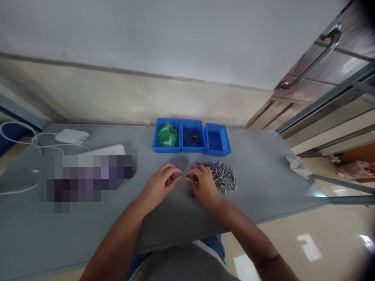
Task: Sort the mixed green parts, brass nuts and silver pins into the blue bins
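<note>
While both hands sit close together over the grey table (263, 187), only the head view is on record.

Right hand (205, 186): thumb and forefinger pinched on a small dark piece (190, 178). Its long axis runs roughly crosswise, toward the left hand (160, 183).

Left hand: fingers curled, tips drawn in, with a reddish speck (170, 179) showing under them. Whether it is gripped, I cannot tell.

The gap between the two sets of fingertips is narrow, and the piece lies on the right hand's side of it.

A pile of metal pins (225, 176) lies against the right hand's outer side, pins in mixed directions.

Beyond the hands stand three blue bins in a row:
- bin with green parts (166, 149)
- bin with small dark parts (193, 149)
- third bin (216, 140), contents not discernible

Well off to the left of the left hand is a white charger (72, 136) with its cable. Well off to the right of the right hand is a crumpled tissue (295, 164).
</note>
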{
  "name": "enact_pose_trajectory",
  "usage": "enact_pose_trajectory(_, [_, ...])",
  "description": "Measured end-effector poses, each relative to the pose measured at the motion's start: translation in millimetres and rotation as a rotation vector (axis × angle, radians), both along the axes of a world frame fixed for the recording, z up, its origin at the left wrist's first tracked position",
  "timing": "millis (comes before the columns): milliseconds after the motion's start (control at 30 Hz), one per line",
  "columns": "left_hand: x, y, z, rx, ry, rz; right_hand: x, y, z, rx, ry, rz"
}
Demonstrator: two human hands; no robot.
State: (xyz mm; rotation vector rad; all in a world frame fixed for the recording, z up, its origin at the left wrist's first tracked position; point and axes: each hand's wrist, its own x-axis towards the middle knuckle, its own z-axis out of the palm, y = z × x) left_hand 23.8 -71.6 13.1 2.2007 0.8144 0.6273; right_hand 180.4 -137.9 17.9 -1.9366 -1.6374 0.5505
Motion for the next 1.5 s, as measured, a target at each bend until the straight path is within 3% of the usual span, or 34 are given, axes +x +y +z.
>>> enact_pose_trajectory(67, [0,-1,2.9,-0.007,-0.037,-0.003,1,3,2.9,0.041,0.329,0.068])
enact_pose_trajectory(200, [-1,-3,7.0,-0.018,-0.100,0.004,1,4,2.0,-0.038,0.881,0.174])
enact_pose_trajectory(333, [-1,-5,7.8,0.002,-0.100,-0.010,-2,4,-6.3,-0.091,1.053,0.152])
enact_pose_trajectory(433, [-1,-5,6.3,0.000,-0.074,-0.030,-2,5,-9.6,-0.034,1.098,0.076])
enact_pose_trajectory(533, [0,-4,3.4,0.005,-0.033,-0.017,-4,5,-8.1,0.050,0.972,0.019])
enact_pose_trajectory(700, [0,-2,-0.1,0.003,0.048,-0.024,-8,2,-2.3,0.212,0.548,-0.123])
enact_pose_trajectory(933, [-1,-1,1.4,0.021,0.012,-0.035,-6,1,1.7,0.236,0.423,-0.013])
enact_pose_trajectory(1033, [-2,-3,2.3,-0.040,0.005,-0.055,-7,-13,25.4,0.387,0.281,-0.106])
enact_pose_trajectory(1133, [-3,-4,1.3,-0.080,0.022,-0.048,-6,-30,62.2,0.704,0.173,-0.285])
enact_pose_trajectory(1233, [-3,-4,0.8,-0.079,0.053,-0.034,2,-25,89.3,0.914,0.042,-0.405])
enact_pose_trajectory(1333, [-3,-4,2.5,-0.072,0.082,-0.040,17,0,85.6,0.775,-0.119,-0.414])
enact_pose_trajectory(1500, [-3,-4,4.1,-0.032,0.093,-0.029,34,21,30.2,0.307,-0.177,-0.343])
